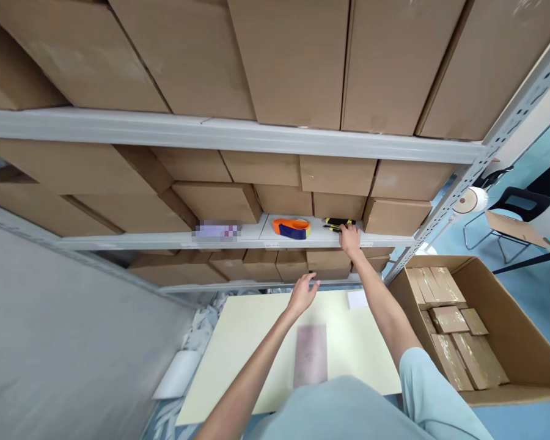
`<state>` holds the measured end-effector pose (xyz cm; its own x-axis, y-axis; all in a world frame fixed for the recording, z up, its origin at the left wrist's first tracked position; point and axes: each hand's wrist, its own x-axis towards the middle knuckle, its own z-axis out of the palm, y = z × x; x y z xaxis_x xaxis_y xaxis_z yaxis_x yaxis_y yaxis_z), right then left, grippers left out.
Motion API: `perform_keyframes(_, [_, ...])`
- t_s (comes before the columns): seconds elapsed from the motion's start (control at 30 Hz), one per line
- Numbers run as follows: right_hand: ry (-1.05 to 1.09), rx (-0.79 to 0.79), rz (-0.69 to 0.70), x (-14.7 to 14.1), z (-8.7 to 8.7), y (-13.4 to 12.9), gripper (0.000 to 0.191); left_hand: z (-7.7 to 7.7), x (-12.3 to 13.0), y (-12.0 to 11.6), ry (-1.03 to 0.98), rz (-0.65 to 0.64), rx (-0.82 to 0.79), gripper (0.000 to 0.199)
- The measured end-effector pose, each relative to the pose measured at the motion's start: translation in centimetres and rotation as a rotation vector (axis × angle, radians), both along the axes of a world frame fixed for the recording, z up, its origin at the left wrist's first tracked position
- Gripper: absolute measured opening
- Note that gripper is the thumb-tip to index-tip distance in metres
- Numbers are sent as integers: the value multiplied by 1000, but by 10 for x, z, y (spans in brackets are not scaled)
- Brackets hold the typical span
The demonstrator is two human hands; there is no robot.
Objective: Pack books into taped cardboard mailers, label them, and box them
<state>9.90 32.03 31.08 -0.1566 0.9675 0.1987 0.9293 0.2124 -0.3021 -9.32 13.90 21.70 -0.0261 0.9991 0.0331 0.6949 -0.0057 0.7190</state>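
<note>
The right hand [349, 240] covers the near end of the cutters [340, 221], so whether its fingers grip them cannot be told. The packet [217, 230] is pixelated past reading; print on the shelf label [272, 245] is too small. The shirt [348, 409] hides part of the tabletop [252, 330]. The top edge crops the upper boxes [297, 61].

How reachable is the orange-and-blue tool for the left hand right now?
Likely yes: the left hand looks empty, and the orange-and-blue tool sits near the shelf edge with nothing visible in front. The right hand is off to its right, at black-yellow tools.
</note>
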Motion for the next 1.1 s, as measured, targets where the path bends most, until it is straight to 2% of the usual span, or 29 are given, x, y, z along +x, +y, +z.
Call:
perform_keyframes(0.07, [46,70,7,3,-9,-5,35,-27,-12,-21,34,35,-85,39])
perform_keyframes(0.1, [91,123,7,4,-19,-13,35,-41,-18,-34,40,55,-131,38])
perform_keyframes(0.13, [147,172,4,5,-34,-26,35,-55,-23,-48,37,76,-181,38])
perform_keyframes(0.2, [260,185,15,9,-78,-66,36,-83,-31,-80,18,121,-297,38])
perform_keyframes(0.27, [355,19,42,14,-134,-124,36,-112,-36,-115,3,153,-434,37])
perform_keyframes(0.37, [437,-456,-65,24,-213,-225,36,-155,-37,-161,-4,176,-618,34])
perform_keyframes(0.43, [421,-701,-203,30,-251,-280,38,-180,-34,-182,0,174,-694,34])
perform_keyframes(0.5, [390,-823,-291,32,-276,-317,38,-199,-29,-193,8,172,-727,37])
perform_keyframes(0.6, [380,-902,-359,24,-297,-335,35,-217,-20,-196,33,169,-724,37])
perform_keyframes(0.73, [417,-937,-392,3,-310,-329,34,-227,-12,-191,75,168,-694,36])
perform_keyframes(0.93, [546,-957,-379,-9,-314,-324,30,-231,-9,-196,90,142,-688,35])
perform_keyframes(1.1, [646,-967,-385,18,-309,-322,22,-226,-7,-201,80,120,-698,35])
